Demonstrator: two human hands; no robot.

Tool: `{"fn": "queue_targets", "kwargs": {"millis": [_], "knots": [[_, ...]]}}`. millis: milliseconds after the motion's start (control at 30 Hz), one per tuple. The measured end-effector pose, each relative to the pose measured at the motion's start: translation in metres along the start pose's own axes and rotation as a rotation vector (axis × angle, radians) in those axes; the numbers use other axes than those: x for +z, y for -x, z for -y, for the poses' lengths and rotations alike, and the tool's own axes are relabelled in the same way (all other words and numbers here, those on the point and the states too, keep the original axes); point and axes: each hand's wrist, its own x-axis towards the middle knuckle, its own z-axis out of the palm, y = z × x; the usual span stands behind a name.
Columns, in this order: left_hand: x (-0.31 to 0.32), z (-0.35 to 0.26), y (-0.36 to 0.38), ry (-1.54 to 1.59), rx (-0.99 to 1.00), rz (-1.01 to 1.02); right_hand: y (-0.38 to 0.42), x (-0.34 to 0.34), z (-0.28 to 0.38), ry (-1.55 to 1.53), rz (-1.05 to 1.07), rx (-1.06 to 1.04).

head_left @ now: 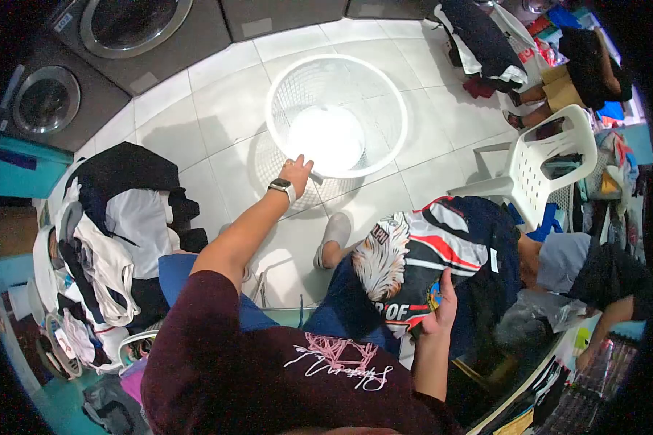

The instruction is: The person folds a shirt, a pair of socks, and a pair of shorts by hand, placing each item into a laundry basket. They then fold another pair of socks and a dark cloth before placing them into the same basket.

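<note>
Laundry room, seen from above the worker's head. The left hand (296,171) is stretched forward at the end of a straightened arm, a wristwatch (283,188) on the wrist, and its grip closes over the near rim of a white mesh laundry basket (384,94). The fingers curl over the rim; how firmly they pinch it cannot be told from this angle. The basket stands upright on the tiled floor (218,109), its round mouth open to the viewer, directly ahead of the worker and beyond the sandalled foot (334,235).

The right hand (441,304) stays close to the body, low and to the right, its palm pressed flat, fingers together, against a printed sports jersey (428,254) that lies bunched on the near surface. The jersey is thus well apart from the basket: it lies behind and to the right of the basket's mouth, on the worker's right side, with the basket rim held by the opposite hand. The left hand is plainly the nearer to the basket; the right is the only one on the garment.

Surroundings: a heap of dark and white clothes (116,210) at left, front-loading machines (134,25) along the far wall, a white plastic chair (551,159) at right, and a seated person (566,80) beyond it.
</note>
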Motion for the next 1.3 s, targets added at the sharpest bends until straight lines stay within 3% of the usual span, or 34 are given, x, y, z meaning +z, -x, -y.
{"fn": "queue_targets", "kwargs": {"millis": [100,167,233,300,367,433,467,633,900,967,1000,1033,1100,1200,1233,1300], "knots": [[0.002,0.012,0.031,0.039,0.008,0.073,-0.020,0.019,-0.006,0.001,0.198,0.076],[0.001,0.025,0.057,0.085,0.164,0.118,-0.043,0.021,-0.017,0.065,0.165,0.088],[-0.021,0.032,0.091,0.118,0.171,0.129,-0.059,0.043,-0.031,0.091,0.247,0.121],[-0.050,0.041,0.125,0.144,0.113,0.277,-0.084,0.058,-0.046,0.094,0.225,0.176],[-0.073,0.058,0.167,0.095,-0.010,0.227,-0.119,0.062,-0.062,0.183,0.200,0.146],[-0.092,0.072,0.223,0.011,-0.027,-0.087,-0.145,0.075,-0.079,0.192,0.299,0.156],[-0.095,0.079,0.254,-0.004,-0.110,-0.139,-0.164,0.076,-0.087,0.176,0.289,0.183],[-0.108,0.034,0.364,0.041,-0.355,-0.236,-0.232,0.091,-0.122,0.186,0.257,0.210],[-0.110,0.000,0.375,0.061,-0.427,-0.355,-0.295,0.102,-0.135,0.157,0.297,0.212],[-0.112,-0.002,0.375,0.071,-0.418,-0.357,-0.308,0.081,-0.140,0.304,0.176,0.055],[-0.114,-0.002,0.375,0.075,-0.402,-0.369,-0.313,0.070,-0.138,0.495,-0.165,0.115],[-0.114,-0.001,0.375,0.074,-0.404,-0.367,-0.317,0.054,-0.134,0.496,-0.165,0.119],[-0.112,-0.001,0.376,0.068,-0.380,-0.361,-0.356,-0.002,-0.133,0.449,-0.141,0.442],[-0.113,-0.003,0.377,0.068,-0.376,-0.351,-0.339,0.017,-0.128,0.417,-0.322,0.454],[-0.114,-0.004,0.377,0.068,-0.385,-0.352,-0.327,0.023,-0.124,0.424,-0.319,0.459],[-0.114,-0.006,0.377,0.084,-0.365,-0.355,-0.282,0.039,-0.108,0.588,-0.059,0.152]]}}
